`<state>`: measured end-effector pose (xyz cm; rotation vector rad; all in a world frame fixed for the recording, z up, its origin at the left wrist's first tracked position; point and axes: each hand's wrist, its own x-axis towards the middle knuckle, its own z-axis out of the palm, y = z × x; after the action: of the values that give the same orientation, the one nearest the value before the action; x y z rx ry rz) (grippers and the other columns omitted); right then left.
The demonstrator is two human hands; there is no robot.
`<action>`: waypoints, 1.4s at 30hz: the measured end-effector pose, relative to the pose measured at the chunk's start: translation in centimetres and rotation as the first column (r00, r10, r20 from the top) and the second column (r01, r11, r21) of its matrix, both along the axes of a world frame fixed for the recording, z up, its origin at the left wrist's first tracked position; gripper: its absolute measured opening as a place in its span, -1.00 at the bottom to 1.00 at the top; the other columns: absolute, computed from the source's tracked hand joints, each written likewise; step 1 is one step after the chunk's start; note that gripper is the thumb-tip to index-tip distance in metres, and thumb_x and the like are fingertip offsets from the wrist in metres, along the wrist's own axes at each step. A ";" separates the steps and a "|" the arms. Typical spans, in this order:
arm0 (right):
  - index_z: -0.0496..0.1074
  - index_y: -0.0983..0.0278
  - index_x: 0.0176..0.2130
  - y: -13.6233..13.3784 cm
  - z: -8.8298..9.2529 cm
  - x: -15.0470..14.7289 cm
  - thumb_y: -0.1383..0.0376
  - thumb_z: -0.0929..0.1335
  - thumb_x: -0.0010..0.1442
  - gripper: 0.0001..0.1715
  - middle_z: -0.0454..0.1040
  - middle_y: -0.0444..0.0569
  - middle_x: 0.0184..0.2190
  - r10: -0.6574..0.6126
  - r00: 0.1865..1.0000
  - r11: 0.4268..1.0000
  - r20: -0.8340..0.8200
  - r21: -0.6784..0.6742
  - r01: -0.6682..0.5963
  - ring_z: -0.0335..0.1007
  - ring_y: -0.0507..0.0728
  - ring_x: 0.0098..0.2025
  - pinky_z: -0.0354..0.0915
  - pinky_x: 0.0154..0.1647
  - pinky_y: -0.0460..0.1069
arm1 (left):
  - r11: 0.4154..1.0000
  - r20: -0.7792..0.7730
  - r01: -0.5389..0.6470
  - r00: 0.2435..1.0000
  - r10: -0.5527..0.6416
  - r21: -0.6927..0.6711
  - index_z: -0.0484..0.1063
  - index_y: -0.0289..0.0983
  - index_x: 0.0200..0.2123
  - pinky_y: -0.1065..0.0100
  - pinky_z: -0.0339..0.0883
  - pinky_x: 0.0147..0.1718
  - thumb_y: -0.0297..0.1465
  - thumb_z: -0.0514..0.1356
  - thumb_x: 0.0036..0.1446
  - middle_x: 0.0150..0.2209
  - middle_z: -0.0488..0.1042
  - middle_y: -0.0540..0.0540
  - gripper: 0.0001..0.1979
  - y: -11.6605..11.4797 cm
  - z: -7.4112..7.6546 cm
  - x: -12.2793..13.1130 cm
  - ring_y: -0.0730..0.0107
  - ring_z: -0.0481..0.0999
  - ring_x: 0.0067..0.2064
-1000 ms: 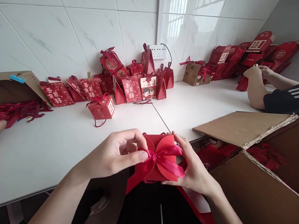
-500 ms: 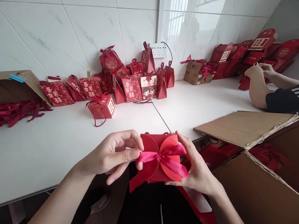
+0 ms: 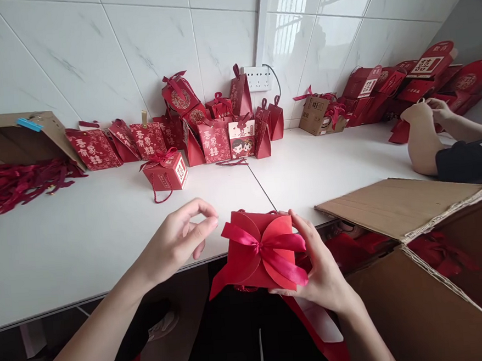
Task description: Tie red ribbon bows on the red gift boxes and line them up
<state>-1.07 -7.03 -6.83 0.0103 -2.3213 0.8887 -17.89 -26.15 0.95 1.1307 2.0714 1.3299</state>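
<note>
In the head view my right hand point(image 3: 324, 271) grips a red gift box point(image 3: 247, 268) from its right side, the thumb by the upper corner and fingers underneath. Rounded flaps fold over its top, and a shiny pink-red ribbon bow point(image 3: 276, 247) is tied across them. One ribbon tail hangs off the lower left corner. My left hand point(image 3: 183, 239) hovers to the left of the box, apart from it. Its fingers are loosely curled, with a small gap between thumb and index finger and nothing held.
A finished-looking red box point(image 3: 166, 172) with a cord handle stands on the white table point(image 3: 104, 228). Several red gift boxes line the tiled wall. Loose ribbons point(image 3: 22, 182) lie at the left. A large open cardboard box point(image 3: 397, 290) is at my right, beyond it a co-worker's arms point(image 3: 423, 135).
My left hand has let go of the ribbon's left loop and moved up and left, away from the box. My right hand still holds the box.
</note>
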 end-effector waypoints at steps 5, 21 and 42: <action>-0.19 0.09 0.33 0.1 0.0 0.0 -0.02 0.51 -0.14 0.28 0.17 0.14 0.21 -0.001 1.000 1.000 -0.005 -0.013 0.000 0.14 0.36 0.23 0.31 0.11 0.21 | 0.993 -0.061 -0.038 0.998 0.031 -0.110 0.29 -0.24 -0.44 0.50 0.06 -0.69 -0.10 0.03 0.20 -0.70 0.15 0.13 -0.66 0.8 -0.2 1.1 0.55 0.18 -0.66; -0.17 0.07 0.32 -0.5 0.0 2.1 0.09 0.45 0.04 0.07 0.11 0.13 0.24 -0.129 0.986 0.972 -0.107 -0.209 0.105 0.12 0.34 0.24 0.37 0.05 0.20 | 0.838 -0.935 0.427 0.251 0.252 0.340 0.48 -0.33 -0.40 0.40 0.20 -0.68 -0.55 0.17 0.00 -0.44 0.52 -0.08 -0.91 3.7 -2.0 8.4 0.48 0.40 -0.58; 0.27 0.07 0.11 0.5 6.0 18.6 -0.18 0.32 0.05 -0.28 0.42 0.03 0.05 -0.724 0.689 0.307 -0.041 -0.913 0.269 0.40 0.30 0.02 0.43 -0.10 0.20 | 0.761 -0.771 0.575 0.616 -0.161 0.300 0.34 -0.29 -0.17 0.30 0.33 -0.08 -0.43 0.04 0.19 -0.18 0.46 -0.15 -0.84 18.7 -6.3 10.7 0.28 0.46 -0.07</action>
<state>17.53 -6.55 -0.84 -0.8501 -1.0475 1.4004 -7.23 -7.42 -5.40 2.5384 1.7052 1.3906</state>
